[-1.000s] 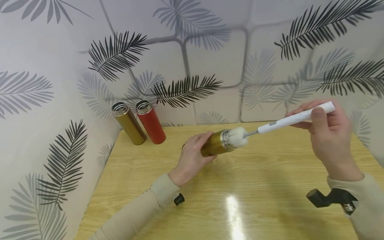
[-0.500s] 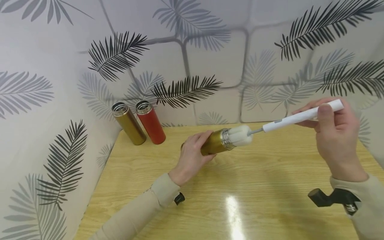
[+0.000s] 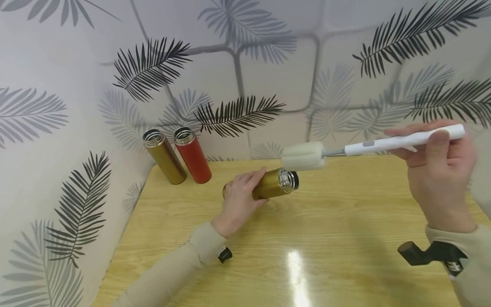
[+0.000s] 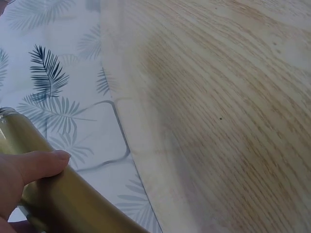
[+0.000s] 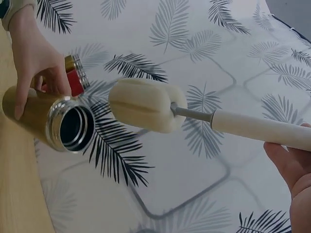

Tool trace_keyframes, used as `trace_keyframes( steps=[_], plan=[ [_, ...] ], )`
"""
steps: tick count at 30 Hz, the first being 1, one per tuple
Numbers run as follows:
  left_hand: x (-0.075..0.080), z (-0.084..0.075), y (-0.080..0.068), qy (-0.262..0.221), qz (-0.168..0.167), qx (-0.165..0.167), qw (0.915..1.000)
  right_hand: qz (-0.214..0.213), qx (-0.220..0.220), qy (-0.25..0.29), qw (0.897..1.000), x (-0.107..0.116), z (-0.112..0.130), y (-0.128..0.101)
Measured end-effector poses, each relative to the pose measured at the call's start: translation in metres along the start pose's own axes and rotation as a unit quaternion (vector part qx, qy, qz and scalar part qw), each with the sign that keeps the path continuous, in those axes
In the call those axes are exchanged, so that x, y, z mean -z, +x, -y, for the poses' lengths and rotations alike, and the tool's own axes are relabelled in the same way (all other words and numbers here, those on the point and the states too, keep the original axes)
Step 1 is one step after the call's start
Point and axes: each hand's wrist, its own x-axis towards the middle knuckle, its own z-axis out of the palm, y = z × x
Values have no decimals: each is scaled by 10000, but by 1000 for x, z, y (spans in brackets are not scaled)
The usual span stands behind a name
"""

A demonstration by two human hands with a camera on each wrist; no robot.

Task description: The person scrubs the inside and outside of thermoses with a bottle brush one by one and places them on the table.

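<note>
My left hand (image 3: 238,204) grips a gold thermos flask (image 3: 271,184) that lies tilted over the table, its open mouth facing right. In the left wrist view the thumb presses along the gold body (image 4: 73,199). White and long-handled, a sponge bottle brush (image 3: 383,146) is held by my right hand (image 3: 441,175), thumb along the handle. Its cream sponge head (image 5: 146,104) is wholly outside the flask, just above and beside the mouth, as the right wrist view shows. The flask's dark inside (image 5: 77,128) is visible there.
A second gold flask (image 3: 166,160) and a red flask (image 3: 193,158) stand lidless side by side at the table's back left. Behind the wooden table (image 3: 261,256) rises a wall (image 3: 268,81) with a leaf pattern.
The sponge head has come out of the flask's mouth as my right hand moved right and slightly up. My left hand and its flask have shifted a little to the left.
</note>
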Motion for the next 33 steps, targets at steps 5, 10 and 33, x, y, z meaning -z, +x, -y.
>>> trace_keyframes(
  steps=[5, 10, 33],
  plan=[
    [-2, -5, 2, -127, -2, 89, 9999, 298, -4, 71, 9995, -6, -14, -3],
    [0, -6, 3, -284, -16, 80, 9996, 171, 148, 165, 9996, -5, -26, -5],
    [9, -1, 13, -358, -159, 315, 9987, 108, -391, -1619, 9860, 35, -37, -17]
  ],
)
